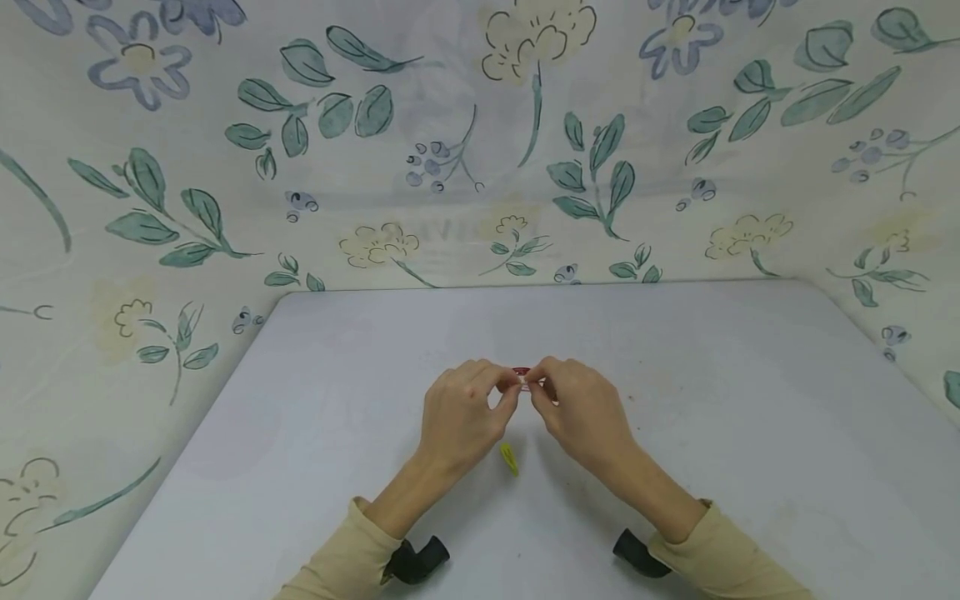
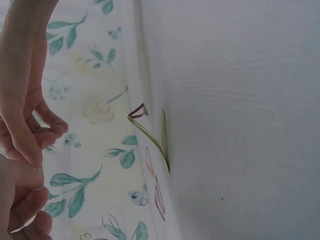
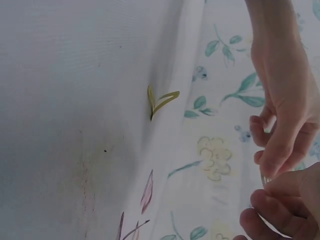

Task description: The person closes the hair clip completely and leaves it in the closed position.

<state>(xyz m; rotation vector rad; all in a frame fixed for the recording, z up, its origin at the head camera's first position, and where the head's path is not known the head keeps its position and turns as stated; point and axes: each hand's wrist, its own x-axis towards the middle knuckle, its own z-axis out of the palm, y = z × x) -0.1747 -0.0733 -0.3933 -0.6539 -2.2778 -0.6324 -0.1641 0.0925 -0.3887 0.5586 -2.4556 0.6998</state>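
In front of me my left hand (image 1: 465,408) and right hand (image 1: 581,408) meet, thumb and forefinger of each pinching a small pale thing (image 3: 265,178) between them. The fingertips cover most of it, so I cannot tell its kind. Below the hands, nearer to me, a yellow snap hair clip (image 1: 509,459) lies on the table; both wrist views show its two arms sprung apart. Just past the fingertips are red hair clips (image 1: 521,370), partly hidden by the hands. From the left wrist, a dark red clip (image 2: 138,111) and a pink clip (image 2: 159,199) appear around the yellow one.
The white table (image 1: 337,358) has rounded far corners and a few small specks. Behind it and at both sides hangs a cloth (image 1: 450,208) printed with flowers and leaves. Black curved pieces (image 1: 420,560) sit at the cuffs of both beige sleeves (image 1: 345,550).
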